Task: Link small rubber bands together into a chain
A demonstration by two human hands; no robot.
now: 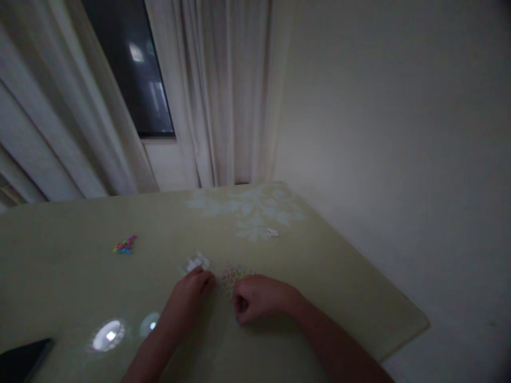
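Note:
Small pale rings [232,275] lie in a loose cluster on the table, between my two hands. My left hand [195,290] is curled at the left edge of the rings, just in front of a small clear bag with white pieces [196,261]. Whatever its closed fingers hold, if anything, is hidden. At the right edge of the cluster, my right hand [257,299] rests with its fingers curled into a fist-like shape; its fingertips are dark and nothing can be made out in them.
A little pile of bright coloured pieces [125,245] lies at the left of the table [319,266]. Small white pieces [272,232] sit farther back. A dark flat object [24,360] is at the lower left. Curtains and a wall stand behind.

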